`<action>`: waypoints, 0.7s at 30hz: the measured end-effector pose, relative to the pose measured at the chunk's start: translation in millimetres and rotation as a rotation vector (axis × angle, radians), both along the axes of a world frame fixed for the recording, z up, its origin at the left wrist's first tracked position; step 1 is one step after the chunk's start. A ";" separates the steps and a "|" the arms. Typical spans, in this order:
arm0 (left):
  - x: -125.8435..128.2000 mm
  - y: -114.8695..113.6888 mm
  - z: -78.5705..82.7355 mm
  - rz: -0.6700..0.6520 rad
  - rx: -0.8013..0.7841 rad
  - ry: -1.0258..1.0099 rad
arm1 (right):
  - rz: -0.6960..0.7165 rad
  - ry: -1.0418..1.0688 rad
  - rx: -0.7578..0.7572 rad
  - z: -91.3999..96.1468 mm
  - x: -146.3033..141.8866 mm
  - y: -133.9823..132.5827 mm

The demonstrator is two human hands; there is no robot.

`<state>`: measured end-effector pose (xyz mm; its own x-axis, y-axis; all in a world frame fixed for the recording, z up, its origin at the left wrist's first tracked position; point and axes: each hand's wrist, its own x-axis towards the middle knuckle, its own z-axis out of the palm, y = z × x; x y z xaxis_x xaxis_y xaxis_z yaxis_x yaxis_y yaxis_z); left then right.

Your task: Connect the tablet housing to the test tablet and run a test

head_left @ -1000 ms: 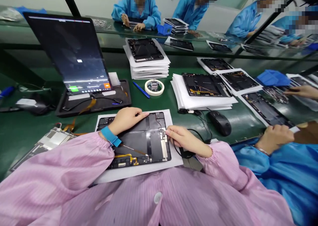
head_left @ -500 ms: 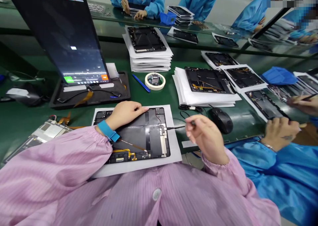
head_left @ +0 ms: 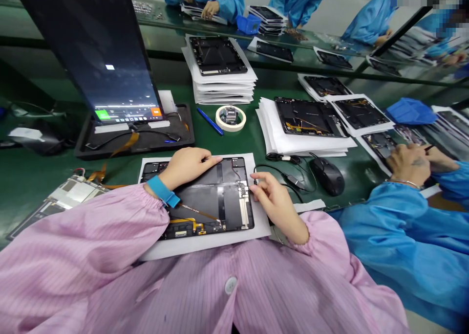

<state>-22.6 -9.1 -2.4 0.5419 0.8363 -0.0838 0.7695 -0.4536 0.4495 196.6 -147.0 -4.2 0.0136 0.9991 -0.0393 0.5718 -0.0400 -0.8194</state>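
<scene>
An opened tablet housing [head_left: 205,194] lies on a white sheet in front of me, with ribbon cables and a small circuit board at its right side. My left hand [head_left: 188,167] rests across its far edge and holds it there, thumb along the rim and the other fingers curled, partly hidden. A blue strap is around that wrist. At the housing's right edge, my right hand [head_left: 269,192] pinches the plug of a black cable [head_left: 269,166] beside the small board. Whether the plug is in the port I cannot tell.
A screen [head_left: 106,55] stands in a black tray at back left. Papers with housings [head_left: 308,118], tape roll [head_left: 230,119], blue pen [head_left: 210,121] and mouse [head_left: 327,176] lie around. A loose part [head_left: 60,202] is left; a co-worker's hands [head_left: 410,163] work at right.
My right hand has moved left with the cable to the housing's right edge, and the cable now loops behind it. My left hand stays put. The co-worker's hands have come together.
</scene>
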 end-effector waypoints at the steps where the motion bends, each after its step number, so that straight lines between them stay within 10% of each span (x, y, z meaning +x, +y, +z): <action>1: 0.2 0.2 -0.1 -0.001 0.002 0.001 | 0.011 -0.152 0.048 2.0 -3.0 -2.8; 6: 0.1 0.2 0.5 0.008 0.008 0.001 | 0.065 -0.597 0.180 3.9 -23.2 -11.0; 11: -0.3 -0.2 0.5 0.011 -0.003 -0.003 | 0.120 -0.507 0.136 7.8 -12.6 -11.0; 17: -1.0 -0.5 -1.4 -0.014 0.051 -0.034 | -0.761 -0.704 0.596 5.9 114.5 -12.7; 21: 1.5 -3.6 -1.1 -0.014 0.055 -0.072 | -0.606 -0.865 0.460 -20.3 182.7 -11.0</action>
<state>-21.1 -12.7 -3.5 0.5568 0.8306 0.0020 0.7293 -0.4901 0.4774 379.2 -158.0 -24.5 0.3413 0.7364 0.5842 0.9387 -0.2994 -0.1711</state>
